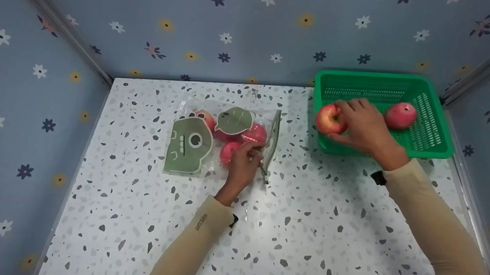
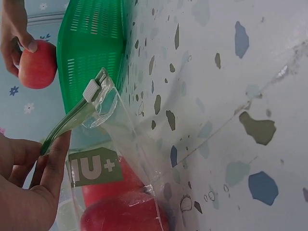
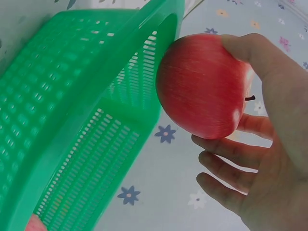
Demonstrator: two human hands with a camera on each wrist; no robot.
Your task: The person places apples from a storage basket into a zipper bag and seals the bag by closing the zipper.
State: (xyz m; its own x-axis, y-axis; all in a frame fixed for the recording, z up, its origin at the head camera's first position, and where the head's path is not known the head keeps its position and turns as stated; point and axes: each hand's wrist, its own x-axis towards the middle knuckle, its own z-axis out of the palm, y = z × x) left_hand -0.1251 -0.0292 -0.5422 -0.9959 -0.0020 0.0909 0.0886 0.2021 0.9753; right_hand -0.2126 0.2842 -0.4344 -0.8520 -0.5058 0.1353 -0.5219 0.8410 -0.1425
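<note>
Above the left end of a green plastic basket, my right hand grips a red apple between thumb and fingers; the right wrist view shows the same apple raised by the basket's rim. A clear zip bag with green cartoon prints lies on the table, several red fruits inside it. My left hand pinches the bag's green zip edge, and in the left wrist view a white slider sits on that zip beyond the fingertips.
Inside the basket, at its right, lies another reddish fruit. The speckled white table is bordered by flower-patterned blue walls at the back and on both sides.
</note>
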